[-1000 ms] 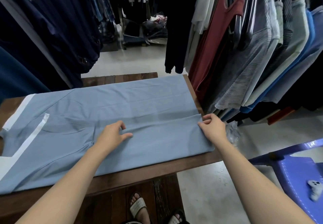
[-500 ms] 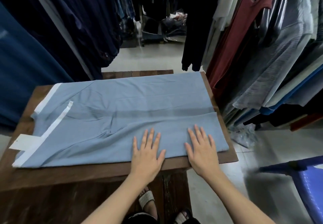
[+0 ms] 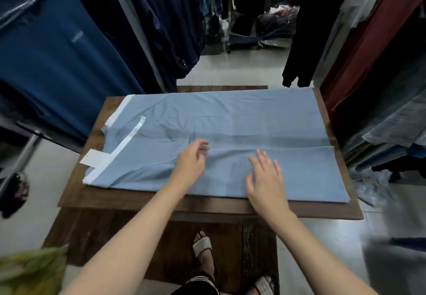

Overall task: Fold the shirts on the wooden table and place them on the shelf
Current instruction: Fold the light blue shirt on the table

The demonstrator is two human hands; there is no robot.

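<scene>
With the light blue fabric shirt [image 3: 230, 119] lying part-folded on the dark wooden table [image 3: 138, 200], right hand [image 3: 265, 179] flat on it, grip spread, left hand [image 3: 190, 164] hovering, grip loosely curled and empty, smooth creases outward before the next fold.

Dim, soft indoor light. The shirt [image 3: 242, 119] and the glossy floor [image 3: 230, 71] are brightest; the hanging clothes [image 3: 306, 29] fall near black. A faint shadow band crosses the shirt's middle. Motion blur smears the left hand [image 3: 191, 165], its fingers [image 3: 202, 147], the green patch [image 3: 30, 269] and the right edge. Wide-angle bending shows at the borders.
</scene>
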